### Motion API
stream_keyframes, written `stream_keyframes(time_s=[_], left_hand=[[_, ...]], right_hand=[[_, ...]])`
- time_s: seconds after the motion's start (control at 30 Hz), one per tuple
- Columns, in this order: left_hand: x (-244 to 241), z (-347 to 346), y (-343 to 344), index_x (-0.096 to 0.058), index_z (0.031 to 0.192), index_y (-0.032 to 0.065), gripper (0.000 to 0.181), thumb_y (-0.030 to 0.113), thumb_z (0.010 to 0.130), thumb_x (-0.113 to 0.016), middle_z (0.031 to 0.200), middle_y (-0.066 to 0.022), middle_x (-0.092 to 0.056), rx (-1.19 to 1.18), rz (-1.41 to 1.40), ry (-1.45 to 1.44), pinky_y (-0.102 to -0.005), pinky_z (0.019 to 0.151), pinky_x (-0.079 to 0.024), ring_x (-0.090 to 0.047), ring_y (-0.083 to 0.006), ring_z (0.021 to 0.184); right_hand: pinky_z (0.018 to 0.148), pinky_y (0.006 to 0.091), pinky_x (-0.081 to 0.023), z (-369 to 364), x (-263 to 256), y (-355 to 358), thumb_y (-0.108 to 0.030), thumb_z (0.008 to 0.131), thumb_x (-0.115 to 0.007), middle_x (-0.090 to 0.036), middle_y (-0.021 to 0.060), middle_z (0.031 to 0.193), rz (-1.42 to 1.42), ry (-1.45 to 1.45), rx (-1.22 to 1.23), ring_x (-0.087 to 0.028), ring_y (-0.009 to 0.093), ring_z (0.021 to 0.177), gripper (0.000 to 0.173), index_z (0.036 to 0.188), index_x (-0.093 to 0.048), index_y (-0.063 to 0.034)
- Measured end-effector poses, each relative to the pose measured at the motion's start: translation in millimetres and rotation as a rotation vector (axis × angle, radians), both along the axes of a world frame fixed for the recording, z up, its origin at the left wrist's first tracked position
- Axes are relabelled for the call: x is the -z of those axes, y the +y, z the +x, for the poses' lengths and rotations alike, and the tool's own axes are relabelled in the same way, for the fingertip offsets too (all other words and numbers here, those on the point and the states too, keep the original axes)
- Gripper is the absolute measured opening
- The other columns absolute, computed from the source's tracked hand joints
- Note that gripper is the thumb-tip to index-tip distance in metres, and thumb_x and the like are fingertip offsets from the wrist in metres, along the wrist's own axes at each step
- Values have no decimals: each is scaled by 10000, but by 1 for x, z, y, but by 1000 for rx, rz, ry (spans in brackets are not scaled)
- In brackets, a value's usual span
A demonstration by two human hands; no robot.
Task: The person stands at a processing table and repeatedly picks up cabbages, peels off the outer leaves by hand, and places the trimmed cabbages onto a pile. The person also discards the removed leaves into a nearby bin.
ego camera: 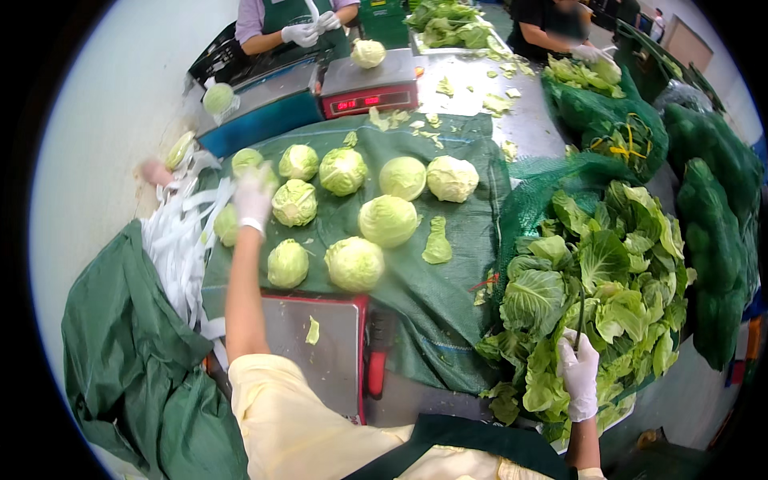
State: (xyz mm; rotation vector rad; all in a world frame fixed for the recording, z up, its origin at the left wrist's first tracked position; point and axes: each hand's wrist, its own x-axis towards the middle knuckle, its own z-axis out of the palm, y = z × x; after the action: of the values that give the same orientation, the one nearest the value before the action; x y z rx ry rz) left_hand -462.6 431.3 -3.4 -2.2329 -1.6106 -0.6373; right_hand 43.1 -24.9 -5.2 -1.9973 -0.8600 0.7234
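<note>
My left hand (253,201), in a white glove, is stretched out over the left side of the green woven sheet (414,324). It is blurred and lies against a pale green cabbage (270,176); its fingers are hard to make out, so I cannot tell whether it grips. Another cabbage (227,225) sits just left of the wrist, and several more trimmed heads, such as this cabbage (342,171), stand in loose rows. At the right, my gloved right hand (579,369) grips a slim dark tool (581,315), possibly a knife, upright above heaped loose cabbage leaves (600,258).
A weighing scale (318,354) bearing a leaf scrap lies before me, a red-and-black handle (377,360) beside it. White strips (174,246) hang at left. Across the table, one co-worker's gloved hands (309,33) are near another scale (369,87); another person works by green net sacks (606,129).
</note>
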Motion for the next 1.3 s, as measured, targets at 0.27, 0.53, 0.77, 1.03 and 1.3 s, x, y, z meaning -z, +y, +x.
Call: stream_keyframes(time_s=[0.27, 0.53, 0.77, 1.03, 1.3], left_hand=[[35, 220, -109, -536, 1307, 322, 662, 480, 696, -734, 1480, -69, -367, 717, -264, 511, -612, 1068, -244, -365, -374, 1328], [-8, 60, 35, -624, 1219, 258, 454, 336, 777, -692, 1278, -67, -564, -416, -370, 581, -446, 957, -450, -544, -305, 1177], [6, 234, 16, -522, 1334, 240, 564, 226, 793, -680, 1476, -134, -367, 639, 0, 121, -458, 1018, -406, -436, -349, 1279], [87, 320, 2, -467, 1349, 387, 534, 402, 838, -624, 1514, -35, -330, 555, 29, 624, -633, 1078, -228, -281, -296, 1404], [-29, 481, -63, -601, 1253, 166, 490, 152, 776, -709, 1354, -194, -492, 850, -232, 147, -382, 1034, -401, -490, -354, 1226]], right_hand=[[696, 310, -518, -9, -20, 4, -155, 855, -676, -680, 156, 949, -74, -269, -183, -657, 237, 767, 309, 1125, -621, -14], [716, 327, -525, 21, -12, -35, -149, 864, -664, -672, 171, 975, -78, -213, -9, -668, 270, 814, 297, 1116, -612, -3], [818, 395, -510, 11, -6, -28, -290, 893, -614, -645, 191, 1063, -30, -299, -67, -629, 355, 962, 372, 1141, -597, -13], [811, 379, -513, 43, -16, -79, -243, 891, -618, -650, 190, 1051, -12, -355, 56, -643, 338, 937, 360, 1168, -580, -16], [644, 339, -493, 96, 0, -150, -251, 909, -614, -671, 137, 879, 92, -139, 537, -626, 242, 675, 326, 1125, -580, -9]])
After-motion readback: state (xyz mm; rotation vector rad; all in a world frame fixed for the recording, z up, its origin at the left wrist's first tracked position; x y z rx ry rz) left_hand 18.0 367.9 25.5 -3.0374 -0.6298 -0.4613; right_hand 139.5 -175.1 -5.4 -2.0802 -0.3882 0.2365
